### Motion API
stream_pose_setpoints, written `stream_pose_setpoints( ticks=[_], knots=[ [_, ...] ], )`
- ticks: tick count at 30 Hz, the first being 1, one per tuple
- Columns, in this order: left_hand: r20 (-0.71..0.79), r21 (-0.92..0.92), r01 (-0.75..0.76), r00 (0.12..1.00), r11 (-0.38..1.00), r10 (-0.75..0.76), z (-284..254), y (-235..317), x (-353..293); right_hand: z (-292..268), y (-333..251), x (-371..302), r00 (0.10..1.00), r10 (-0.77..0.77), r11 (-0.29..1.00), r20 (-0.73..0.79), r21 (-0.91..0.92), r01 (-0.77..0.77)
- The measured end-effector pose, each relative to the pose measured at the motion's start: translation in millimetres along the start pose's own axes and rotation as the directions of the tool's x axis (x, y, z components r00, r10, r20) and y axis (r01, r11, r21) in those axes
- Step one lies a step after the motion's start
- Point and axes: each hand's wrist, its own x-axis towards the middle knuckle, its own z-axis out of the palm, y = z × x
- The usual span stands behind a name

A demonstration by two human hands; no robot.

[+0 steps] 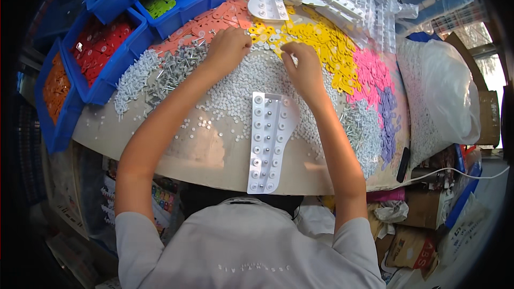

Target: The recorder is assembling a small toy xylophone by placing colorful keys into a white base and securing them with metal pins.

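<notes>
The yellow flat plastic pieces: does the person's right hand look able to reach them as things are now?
Probably yes: the right hand is right beside the yellow flat plastic pieces, and nothing visible seems to block the way.

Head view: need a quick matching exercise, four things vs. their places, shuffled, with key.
Things
1. Long white tray
2. Red pieces
3. Yellow pieces
4. Clear plastic bag

Places
A. Between the salmon pieces and pink pieces
B. At the right edge of the table
C. At the table's near edge
D. Inside a blue bin

Pairs: 1-C, 2-D, 3-A, 4-B
</notes>
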Motion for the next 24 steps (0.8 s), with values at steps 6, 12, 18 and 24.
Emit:
stream_pose_setpoints(
  ticks=[6,12,18,24],
  knots=[
    [-0.036,-0.01,-0.022,0.999,1.0,0.021,9.4,-0.5,-2.3,36.7,20.4,32.7,0.988,0.088,0.977,0.125,-0.202,-0.061],
    [-0.085,0.003,-0.056,0.995,0.998,0.056,11.7,-2.7,-2.1,46.2,22.9,31.2,0.985,0.104,0.973,0.14,-0.22,-0.072],
    [0.056,-0.498,0.239,0.968,0.834,-0.245,-42.6,60.1,-45.9,-10.4,-23.6,-11.7,0.99,0.121,0.984,0.073,0.123,-0.129],
    [0.208,-0.656,0.071,0.974,0.752,0.09,-77.9,115.6,-162.7,-83.1,-96.5,-123.5,0.943,0.182,0.949,0.28,0.201,-0.243]
  ],
)
